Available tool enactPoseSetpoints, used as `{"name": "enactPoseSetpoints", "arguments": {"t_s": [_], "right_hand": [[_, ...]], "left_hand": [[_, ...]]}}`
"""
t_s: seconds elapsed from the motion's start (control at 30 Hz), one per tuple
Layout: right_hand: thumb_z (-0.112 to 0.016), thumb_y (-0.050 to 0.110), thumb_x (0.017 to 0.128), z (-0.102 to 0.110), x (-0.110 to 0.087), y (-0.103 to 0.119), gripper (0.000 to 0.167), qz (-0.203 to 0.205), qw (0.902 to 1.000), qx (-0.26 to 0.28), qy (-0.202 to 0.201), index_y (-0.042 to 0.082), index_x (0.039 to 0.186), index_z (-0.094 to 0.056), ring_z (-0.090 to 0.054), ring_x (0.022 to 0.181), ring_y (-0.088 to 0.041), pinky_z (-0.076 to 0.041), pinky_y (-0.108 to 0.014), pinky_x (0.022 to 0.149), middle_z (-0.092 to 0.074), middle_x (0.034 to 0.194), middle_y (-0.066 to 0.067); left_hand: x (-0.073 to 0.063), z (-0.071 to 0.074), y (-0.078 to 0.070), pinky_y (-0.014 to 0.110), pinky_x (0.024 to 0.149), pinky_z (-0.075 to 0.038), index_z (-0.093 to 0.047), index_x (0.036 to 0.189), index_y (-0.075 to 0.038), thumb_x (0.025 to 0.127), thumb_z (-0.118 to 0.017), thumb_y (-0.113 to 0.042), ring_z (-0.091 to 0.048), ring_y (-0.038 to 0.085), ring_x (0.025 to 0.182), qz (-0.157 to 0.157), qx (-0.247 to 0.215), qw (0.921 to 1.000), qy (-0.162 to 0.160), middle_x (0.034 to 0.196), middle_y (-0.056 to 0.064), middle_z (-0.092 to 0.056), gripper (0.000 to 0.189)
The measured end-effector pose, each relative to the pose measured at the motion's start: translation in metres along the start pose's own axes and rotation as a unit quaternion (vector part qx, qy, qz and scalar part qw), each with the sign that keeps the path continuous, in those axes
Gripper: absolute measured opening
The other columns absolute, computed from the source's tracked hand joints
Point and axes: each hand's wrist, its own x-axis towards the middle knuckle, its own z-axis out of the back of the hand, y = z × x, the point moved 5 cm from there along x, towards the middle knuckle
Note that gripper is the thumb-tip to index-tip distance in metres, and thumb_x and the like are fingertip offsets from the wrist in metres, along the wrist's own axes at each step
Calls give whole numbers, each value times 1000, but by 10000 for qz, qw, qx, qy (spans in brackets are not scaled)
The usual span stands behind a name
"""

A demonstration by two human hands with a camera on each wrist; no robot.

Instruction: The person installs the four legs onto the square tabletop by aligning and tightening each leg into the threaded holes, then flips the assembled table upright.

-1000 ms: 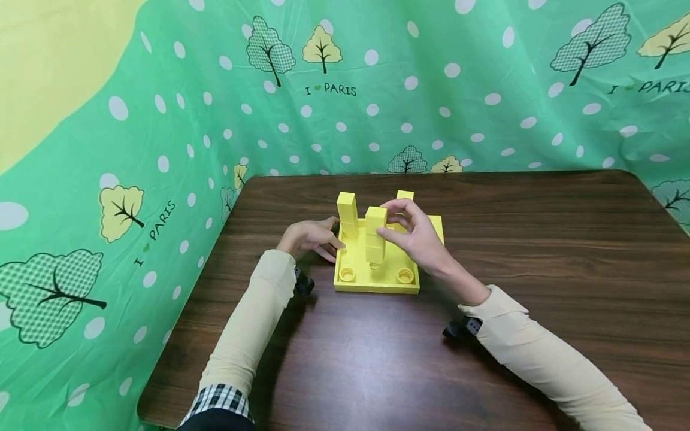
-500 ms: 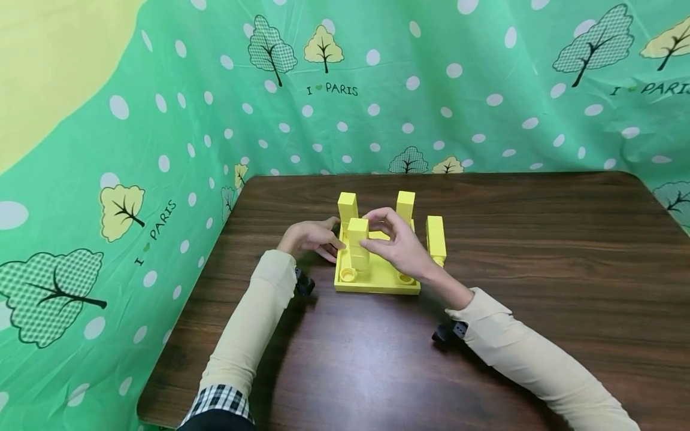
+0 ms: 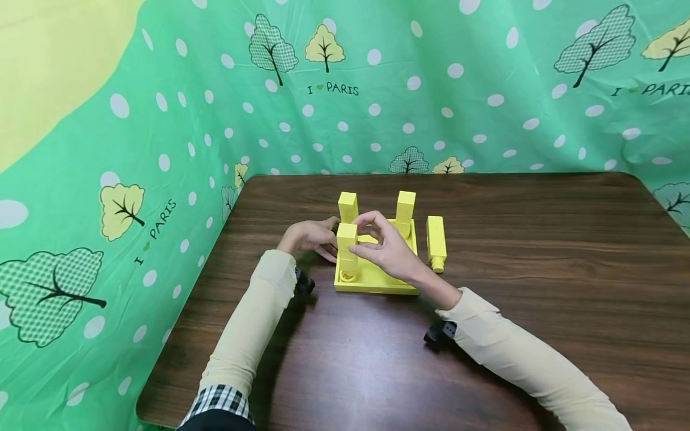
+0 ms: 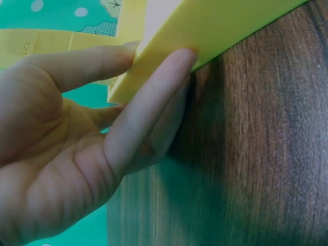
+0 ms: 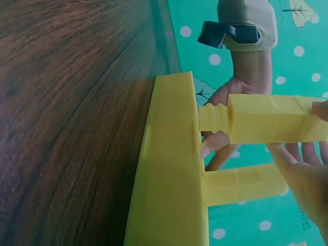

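A yellow square tray-like base (image 3: 385, 288), which looks like an upturned toy tabletop, lies on the table. My right hand (image 3: 387, 248) pinches a yellow square leg (image 3: 347, 239) upright at the base's front left corner. In the right wrist view the threaded end (image 5: 214, 118) of this leg meets the corner; how deep it sits is hidden. My left hand (image 3: 312, 236) grips the base's left edge; the left wrist view shows fingers on either side of the base wall (image 4: 225, 25). Two legs stand at the far corners, one left (image 3: 348, 205) and one right (image 3: 405, 209).
Another yellow leg (image 3: 436, 242) lies on the brown wooden table (image 3: 539, 269), right of the base, its threaded end towards me. A green dotted cloth (image 3: 377, 90) hangs behind the table and along its left side.
My right hand has carried the leg left and towards me, from over the middle of the base to the front left corner. The left hand keeps its grip on the base.
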Motion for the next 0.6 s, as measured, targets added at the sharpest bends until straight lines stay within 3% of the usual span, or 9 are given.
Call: {"name": "enactPoseSetpoints", "arguments": {"t_s": [0.13, 0.27, 0.4, 0.6], "right_hand": [[-65, -9, 84, -3, 0, -1, 41, -44, 9999, 80, 56, -2, 118, -43, -54, 113, -26, -57, -29, 87, -47, 116, -10], [-65, -8, 84, -6, 0, -1, 41, -97, 9997, 97, 177, -2, 118, -43, -55, 115, -27, -56, -30, 89, -47, 118, -12], [-66, -8, 84, -9, -1, -3, 42, -140, 9994, 40, 300, -2, 118, -43, -54, 116, -29, -55, -33, 93, -46, 122, -14], [-68, -5, 84, -10, -1, -6, 40, -291, 9987, -172, 389, 1, 116, -46, -54, 117, -29, -52, -36, 98, -44, 126, -15]], "left_hand": [[0, 0, 0, 40, 84, -59, -8, 150, -20, 88, -55, 7, -61, 26, 85, -26, 2, 10000, -3, 112, 21, -53, 82], [1, 0, 1, 40, 85, -59, -10, 149, -20, 93, -55, -2, -62, 25, 88, -73, 41, 10000, 31, 116, 20, -51, 74], [1, 0, 1, 40, 85, -58, -11, 150, -19, 95, -59, -13, -63, 26, 93, -140, 129, 9998, 44, 126, 20, -45, 73], [1, 1, 0, 39, 85, -58, -10, 150, -18, 94, -59, -10, -62, 26, 98, -120, 188, 9998, 15, 143, 18, -30, 75]]}}
